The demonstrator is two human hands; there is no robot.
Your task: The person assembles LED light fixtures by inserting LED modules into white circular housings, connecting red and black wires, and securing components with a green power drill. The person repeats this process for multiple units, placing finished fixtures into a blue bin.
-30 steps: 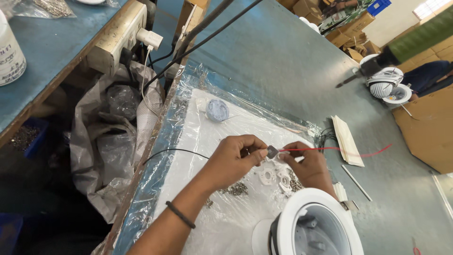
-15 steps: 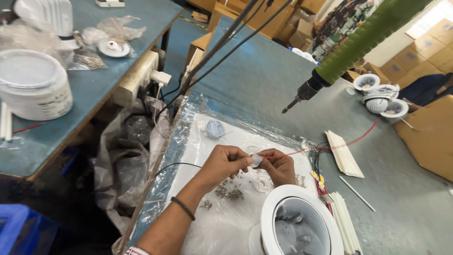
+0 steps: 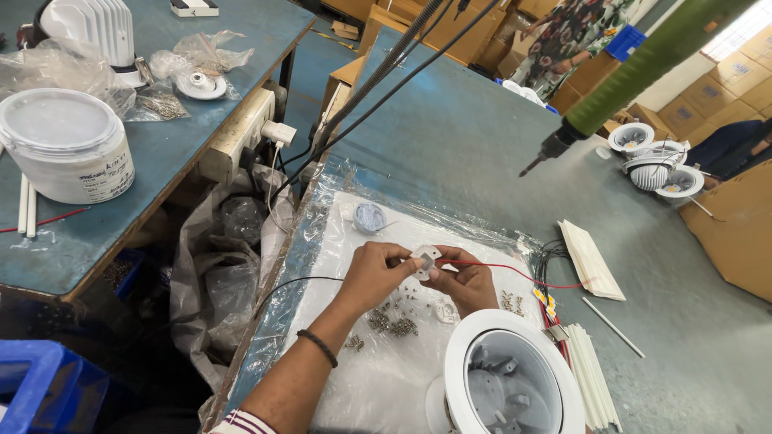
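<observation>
Both hands meet over the white pad on the table. Left hand and right hand pinch a small white round part between fingertips, left from the left side, right from below and the right. Both clamped on it, held just above the pad, not resting on it.

A red wire runs from the part off to the right, past the right hand, toward a bundle of black wires. A black wire loops out from under the left wrist to the pad's left edge. Black band on the left forearm.

On the pad below the hands: loose pile of screws, a few more right of the right hand. Small round grey disc near the pad's far edge, well apart from the hands.

White round lamp housing sits just below the right hand, open side up, near but not touching it. White tubes lie beside it on the right, one single tube further out. Flat white stack to the right of the wires.

Green powered screwdriver hangs over the table, tip down-left, well apart from the hands. More white lamp housings at the far right edge.

Second table on the left: white tub, finned white heatsink, plastic bags. Power strip on its edge with a plug in it
</observation>
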